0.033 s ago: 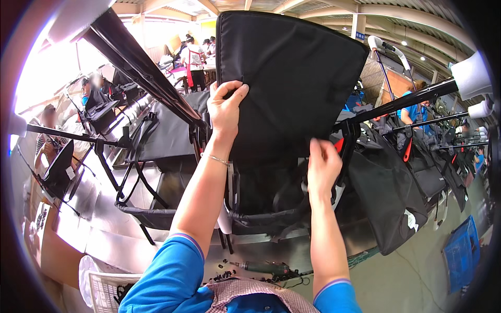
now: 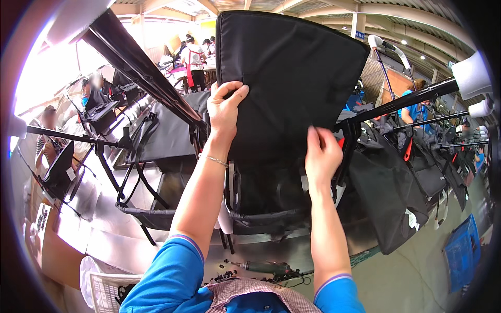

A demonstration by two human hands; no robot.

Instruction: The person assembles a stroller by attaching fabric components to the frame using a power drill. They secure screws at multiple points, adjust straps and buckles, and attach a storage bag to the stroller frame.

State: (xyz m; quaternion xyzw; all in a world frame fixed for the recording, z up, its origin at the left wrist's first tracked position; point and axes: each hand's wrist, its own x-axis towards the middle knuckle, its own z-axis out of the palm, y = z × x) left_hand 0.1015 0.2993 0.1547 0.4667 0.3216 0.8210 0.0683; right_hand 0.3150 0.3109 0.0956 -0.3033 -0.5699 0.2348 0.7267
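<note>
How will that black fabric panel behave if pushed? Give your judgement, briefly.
The black fabric panel probably holds its shape: it stands upright with straight edges. It looks padded and likely light, since the left hand grips only its edge while the right hand lies flat against it. It may flex under a push.

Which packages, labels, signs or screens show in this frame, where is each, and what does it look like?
Cardboard box: far left, low; brown, with dark print.
Small sign: top, on a ceiling post; blue rectangle.
Tag: right of the right hand, on a hanging black fabric bag; white, small.
Blue crate: lower right floor; rectangular.
No screens seen.
</note>
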